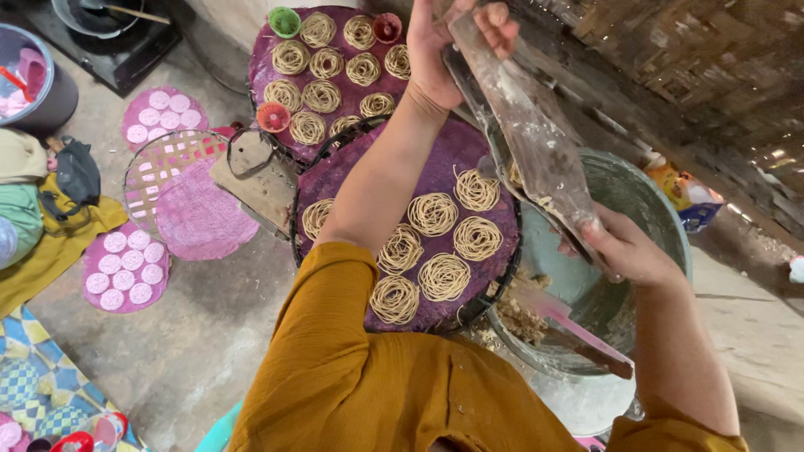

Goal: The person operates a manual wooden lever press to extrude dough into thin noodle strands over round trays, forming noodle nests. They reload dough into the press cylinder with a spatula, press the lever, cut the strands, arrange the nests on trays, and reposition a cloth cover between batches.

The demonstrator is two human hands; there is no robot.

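While your left hand [456, 38] and right hand [628, 251] both clamp the floured press [532, 134] over the metal basin [653, 209], the far mat [268, 63] looks full. The near mat [452, 151], just beside the basin, holds seven noodle coils [433, 213], with bare purple left toward its far end.

We see a round purple woven tray [469, 159] dotted with pale tan coiled noodle nests [444, 276]. A long grey wooden press [536, 134], dusted white with flour, shows above a dull grey-green metal basin [645, 209]. Our mustard-yellow sleeve [335, 368] fills the foreground. Small pink mats with white discs [124, 269] lie left, beside what may be a blue-and-yellow checked cloth [33, 377].
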